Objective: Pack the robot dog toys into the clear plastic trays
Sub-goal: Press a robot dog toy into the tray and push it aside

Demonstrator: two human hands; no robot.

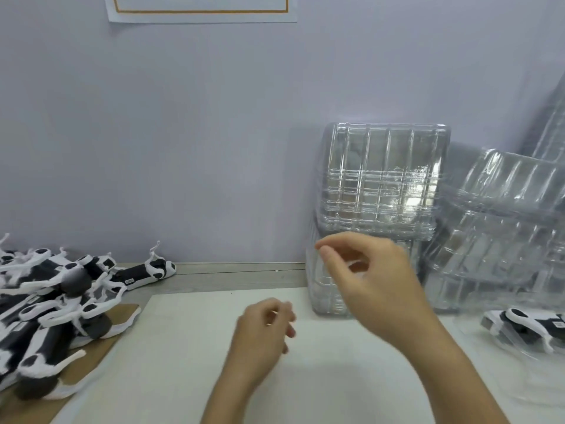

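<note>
A heap of black-and-white robot dog toys (52, 304) lies at the left on a sheet of brown cardboard (91, 371). One more toy (146, 272) lies apart behind it. Stacks of clear plastic trays (382, 179) lean on the wall at the right, with a lower upright stack (321, 289) beneath them. My right hand (367, 276) is raised in front of that lower stack, thumb and forefinger close together at its top edge; whether they pinch a tray is unclear. My left hand (263, 328) hovers over the white mat (183, 347), fingers loosely curled, holding nothing.
More clear trays (501, 234) are piled against the wall at the far right. A robot dog toy (529, 327) lies in a clear tray at the right edge. A white paper with an orange border (198, 9) hangs on the wall above.
</note>
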